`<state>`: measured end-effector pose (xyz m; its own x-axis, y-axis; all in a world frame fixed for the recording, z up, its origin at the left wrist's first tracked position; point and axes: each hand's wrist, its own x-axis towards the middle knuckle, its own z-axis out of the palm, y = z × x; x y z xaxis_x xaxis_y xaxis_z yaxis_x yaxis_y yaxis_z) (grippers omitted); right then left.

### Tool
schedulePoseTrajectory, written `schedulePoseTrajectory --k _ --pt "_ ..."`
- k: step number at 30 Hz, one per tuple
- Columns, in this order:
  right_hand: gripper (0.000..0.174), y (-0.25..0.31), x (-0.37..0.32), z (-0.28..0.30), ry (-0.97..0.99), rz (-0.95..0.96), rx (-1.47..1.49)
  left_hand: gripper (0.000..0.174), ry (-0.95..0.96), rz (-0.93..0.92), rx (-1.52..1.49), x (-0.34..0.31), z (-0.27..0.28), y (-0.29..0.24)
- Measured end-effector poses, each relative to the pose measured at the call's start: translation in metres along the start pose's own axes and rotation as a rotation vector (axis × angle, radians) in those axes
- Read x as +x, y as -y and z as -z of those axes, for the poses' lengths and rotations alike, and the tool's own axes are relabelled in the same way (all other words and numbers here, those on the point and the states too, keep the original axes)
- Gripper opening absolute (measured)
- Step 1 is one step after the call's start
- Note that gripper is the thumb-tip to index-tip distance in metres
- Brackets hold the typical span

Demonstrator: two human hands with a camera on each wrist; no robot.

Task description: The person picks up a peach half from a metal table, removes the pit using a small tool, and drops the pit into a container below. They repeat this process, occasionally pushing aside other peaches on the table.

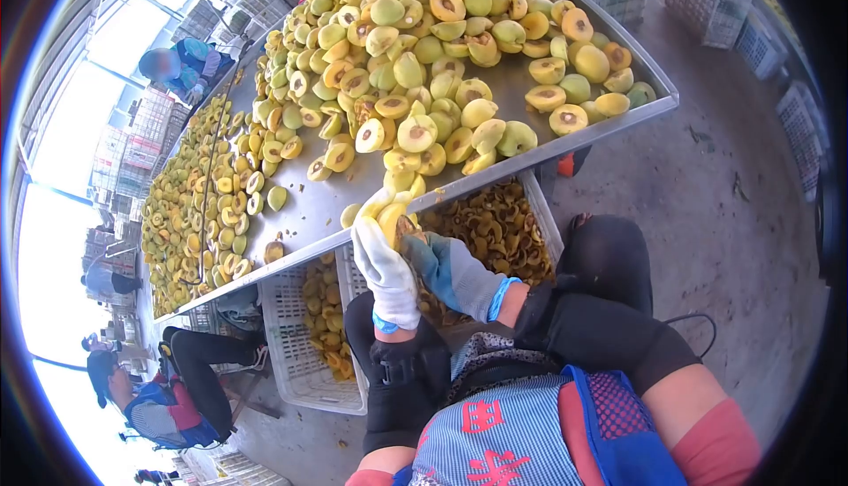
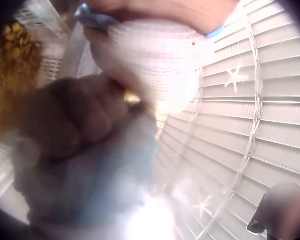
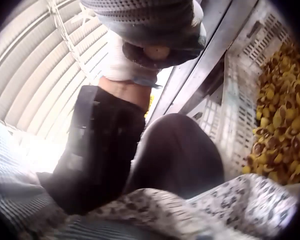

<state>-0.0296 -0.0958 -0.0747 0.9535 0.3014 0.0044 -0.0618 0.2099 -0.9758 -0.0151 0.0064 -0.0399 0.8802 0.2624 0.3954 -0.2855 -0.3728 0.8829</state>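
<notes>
left hand (image 1: 386, 269): white knit glove, fingers curled round 1 yellow fruit (image 1: 394, 221), grasping it from the left
right hand (image 1: 452, 269): blue-grey glove, fingertips curled in on the same fruit from the right, pinching it
right wrist view: grey glove (image 3: 155, 30) closed over a pale round piece (image 3: 156, 51); can't tell if it is flesh or pit
left wrist view: both gloves close together, too blurred to read the fingers
fruit position: between the 2 hands, just off the near edge of the metal table (image 1: 318, 208), above the pit crate (image 1: 549, 225)
fruit look: yellow, mostly covered by the gloves; can't tell if whole or split
pit crate: white plastic, holds brown pits and scraps
table load: heap of halved yellow fruit (image 1: 424, 62), cut faces with brown hollows
</notes>
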Motion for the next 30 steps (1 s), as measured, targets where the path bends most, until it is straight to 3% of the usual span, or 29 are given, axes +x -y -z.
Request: schedulePoseTrajectory --k 5,6,9,11,14,17,19,23,26,29,30 --pt "0.050 -0.011 0.000 0.000 0.107 -0.058 0.139 0.052 0.030 -0.125 0.215 -0.001 0.006 0.003" --pt "0.051 -0.012 0.001 0.001 0.126 -0.082 0.132 0.052 0.039 -0.050 0.125 0.000 0.006 0.002" --pt "0.052 -0.010 0.005 0.000 -0.007 0.089 0.146 0.051 0.076 0.200 -0.209 0.004 0.003 0.000" --pt "0.052 -0.005 0.005 0.007 -0.001 0.015 -0.051 0.051 0.105 0.404 -0.511 0.007 0.005 -0.007" --pt "0.053 0.012 0.001 0.010 0.001 -0.091 -0.178 0.051 0.066 0.452 -0.509 0.008 0.004 -0.010" --pt "0.054 0.010 0.001 0.008 -0.007 -0.099 -0.155 0.050 0.030 0.438 -0.551 0.004 -0.002 -0.012" --pt "0.054 0.006 0.001 0.007 -0.018 -0.054 -0.083 0.048 0.047 0.220 -0.274 0.002 -0.004 -0.004" --pt "0.053 -0.002 0.000 0.001 0.005 0.009 0.114 0.042 0.031 0.101 -0.173 -0.001 -0.004 0.001" --pt "0.052 -0.004 0.001 0.002 0.081 -0.066 0.136 0.040 0.008 -0.067 0.114 -0.002 0.000 0.008" --pt "0.052 0.014 -0.003 0.007 0.105 -0.126 -0.020 0.039 -0.067 0.260 -0.463 0.000 -0.004 -0.003" --pt "0.051 0.020 -0.005 0.008 0.104 -0.137 -0.092 0.036 -0.133 0.310 -0.535 0.002 -0.008 -0.011"
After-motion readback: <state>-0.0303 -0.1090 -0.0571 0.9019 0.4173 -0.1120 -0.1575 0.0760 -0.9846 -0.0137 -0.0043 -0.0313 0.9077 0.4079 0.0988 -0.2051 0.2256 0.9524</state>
